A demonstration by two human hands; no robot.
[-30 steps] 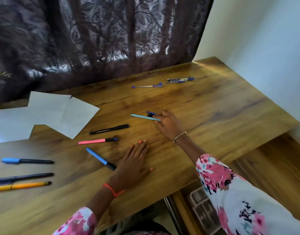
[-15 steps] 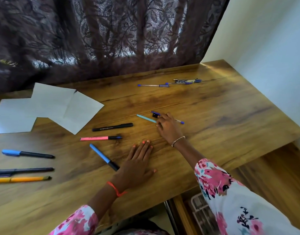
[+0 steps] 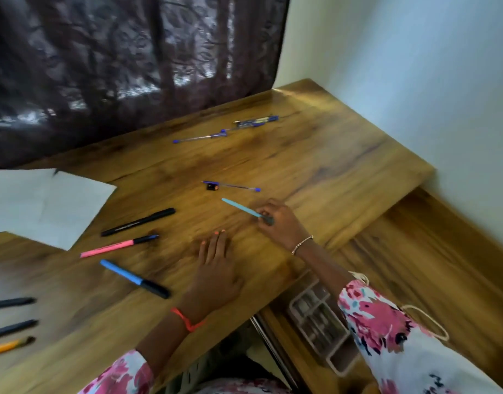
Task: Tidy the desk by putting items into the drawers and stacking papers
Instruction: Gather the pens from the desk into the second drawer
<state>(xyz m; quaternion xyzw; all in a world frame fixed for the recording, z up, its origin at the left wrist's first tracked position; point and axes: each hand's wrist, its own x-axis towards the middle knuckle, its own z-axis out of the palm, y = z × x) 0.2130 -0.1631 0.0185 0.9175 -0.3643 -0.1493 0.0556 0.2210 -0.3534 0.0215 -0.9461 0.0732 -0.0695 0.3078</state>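
Observation:
My right hand [image 3: 278, 221] pinches the near end of a light blue pen [image 3: 240, 207], whose tip points up-left just over the wooden desk [image 3: 315, 163]. My left hand [image 3: 214, 273] lies flat on the desk, fingers together, holding nothing. Just beyond the light blue pen lie a thin blue ballpoint [image 3: 236, 186] and a small black piece [image 3: 211, 186]. A black marker [image 3: 137, 222], a pink marker [image 3: 119, 245] and a blue marker [image 3: 133, 278] lie left of my left hand. White papers [image 3: 48, 206] overlap at the far left.
More blue ballpoints [image 3: 230, 129] lie near the dark curtain at the back. Dark pens and a yellow pen [image 3: 11, 345] sit at the left edge. An open drawer with a grey divider tray [image 3: 318, 314] shows under the desk's right front edge, beside a lower wooden surface [image 3: 432, 268].
My right hand has taken hold of the light blue pen and drawn it back toward me and to the right, away from the blue ballpoint. The view swung right, showing the drawer tray.

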